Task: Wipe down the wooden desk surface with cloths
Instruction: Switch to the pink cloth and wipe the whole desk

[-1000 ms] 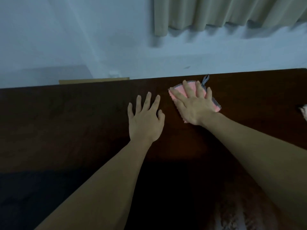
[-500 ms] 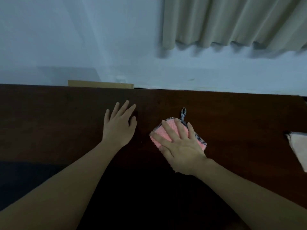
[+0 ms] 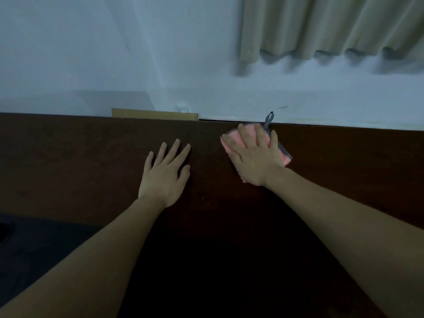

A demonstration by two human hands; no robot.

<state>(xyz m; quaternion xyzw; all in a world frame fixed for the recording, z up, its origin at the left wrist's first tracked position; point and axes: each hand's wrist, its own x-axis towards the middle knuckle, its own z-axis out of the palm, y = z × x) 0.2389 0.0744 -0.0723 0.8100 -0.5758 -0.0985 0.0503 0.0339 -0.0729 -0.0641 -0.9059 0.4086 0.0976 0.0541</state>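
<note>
I can read no text, label, brand, number or sign anywhere in my view.

Beige curtain (image 3: 332,26) hangs on the pale wall (image 3: 114,53) behind.
</note>
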